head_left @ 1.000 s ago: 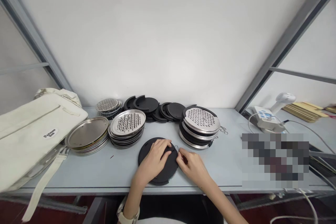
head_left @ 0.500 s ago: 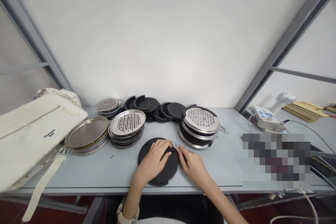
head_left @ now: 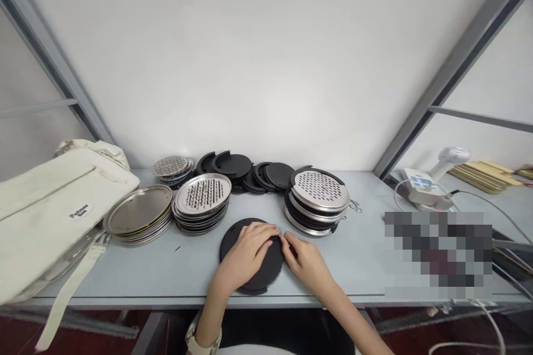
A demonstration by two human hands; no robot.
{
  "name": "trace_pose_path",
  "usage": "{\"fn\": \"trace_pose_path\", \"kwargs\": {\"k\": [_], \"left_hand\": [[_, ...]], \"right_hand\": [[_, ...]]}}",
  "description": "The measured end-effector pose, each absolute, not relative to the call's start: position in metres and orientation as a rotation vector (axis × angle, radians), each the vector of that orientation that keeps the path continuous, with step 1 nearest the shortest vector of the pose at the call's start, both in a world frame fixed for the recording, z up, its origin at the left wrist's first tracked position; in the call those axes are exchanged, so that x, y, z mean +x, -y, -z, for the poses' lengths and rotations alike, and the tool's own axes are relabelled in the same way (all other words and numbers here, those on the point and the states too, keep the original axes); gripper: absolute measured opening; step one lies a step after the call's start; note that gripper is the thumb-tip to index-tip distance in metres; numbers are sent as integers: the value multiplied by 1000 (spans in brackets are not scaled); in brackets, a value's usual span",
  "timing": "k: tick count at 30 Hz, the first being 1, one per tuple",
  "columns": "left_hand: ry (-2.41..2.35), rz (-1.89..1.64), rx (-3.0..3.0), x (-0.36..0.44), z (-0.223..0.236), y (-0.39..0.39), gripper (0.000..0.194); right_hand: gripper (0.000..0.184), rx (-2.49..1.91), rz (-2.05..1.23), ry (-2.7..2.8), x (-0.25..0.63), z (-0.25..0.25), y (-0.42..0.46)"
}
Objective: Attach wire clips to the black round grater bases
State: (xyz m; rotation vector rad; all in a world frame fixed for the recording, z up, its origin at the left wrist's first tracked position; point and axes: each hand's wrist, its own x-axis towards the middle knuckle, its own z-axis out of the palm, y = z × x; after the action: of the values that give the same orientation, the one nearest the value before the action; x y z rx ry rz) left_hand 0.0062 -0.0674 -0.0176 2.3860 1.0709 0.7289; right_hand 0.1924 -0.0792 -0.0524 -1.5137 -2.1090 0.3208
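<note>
The left hand (head_left: 249,249) lies open across the black disc (head_left: 270,270) on the table (head_left: 353,266). The right hand (head_left: 306,260) pinches a metal piece (head_left: 280,232) at its rim.

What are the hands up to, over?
Left hand over black disc. Right hand at disc's right edge, grip unclear. Disc lies flat. Grater stack beyond right hand, not blocking, over.

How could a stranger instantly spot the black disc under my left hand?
At the grey table, look near the middle of its front edge. The black disc lies there under the left hand, the right hand at its rim. Unlike the dark discs heaped by the wall, it lies apart.
</note>
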Motion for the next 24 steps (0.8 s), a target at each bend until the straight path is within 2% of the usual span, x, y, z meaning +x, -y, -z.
{"fn": "trace_pose_path", "kwargs": {"k": [13,24], "left_hand": [[-1100,-729,2365,7,17,68,30],[-1099,-720,2371,7,16,68,29]], "right_hand": [[19,-1496,-496,1997,193,52,80],[15,-1492,-449,2033,193,50,81]]}}
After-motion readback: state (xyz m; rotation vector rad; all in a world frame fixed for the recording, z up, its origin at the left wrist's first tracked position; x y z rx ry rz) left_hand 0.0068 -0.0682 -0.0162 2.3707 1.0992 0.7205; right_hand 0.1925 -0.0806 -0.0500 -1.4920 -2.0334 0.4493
